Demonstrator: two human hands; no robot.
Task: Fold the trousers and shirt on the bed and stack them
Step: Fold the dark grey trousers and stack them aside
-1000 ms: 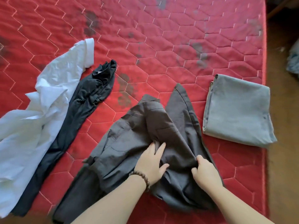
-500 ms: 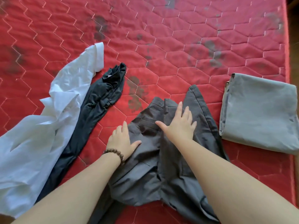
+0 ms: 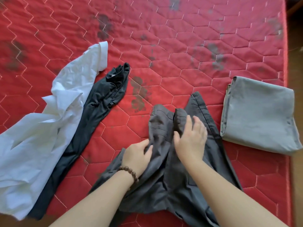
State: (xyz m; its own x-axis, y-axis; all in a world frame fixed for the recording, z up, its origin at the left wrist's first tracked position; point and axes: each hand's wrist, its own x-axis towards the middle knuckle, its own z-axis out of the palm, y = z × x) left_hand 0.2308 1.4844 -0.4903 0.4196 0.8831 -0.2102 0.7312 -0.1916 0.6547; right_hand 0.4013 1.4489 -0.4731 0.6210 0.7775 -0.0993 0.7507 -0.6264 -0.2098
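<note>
- Since half a second ago both hands have drawn back toward the person along the dark grey trousers [image 3: 165,174], and the waistband that lay flat then is now bunched into a raised fold.
- These trousers lie rumpled on the near middle of the red quilted bed cover [image 3: 180,46], waistband end away from the person, one leg running out toward the far right, the cloth creased and partly doubled over itself.
- On their left side, the left hand [image 3: 136,155] has its fingers curled into a gather of the cloth, pinching it; a string of brown beads [image 3: 130,172] circles that wrist.
- Just right of it, the right hand [image 3: 191,140] lies on the trousers below the raised fold, its fingers curved over the cloth with the thumb out to the left; whether it grips or only presses cannot be told.
- Well to the left, a crumpled white shirt [image 3: 41,136] is spread unfolded.
- Touching the shirt's right edge, a black garment [image 3: 91,117] lies in a long twisted strip.
- Near the bed's right edge, a light grey garment [image 3: 259,115] rests folded into a neat rectangle, close beside the trouser leg.
</note>
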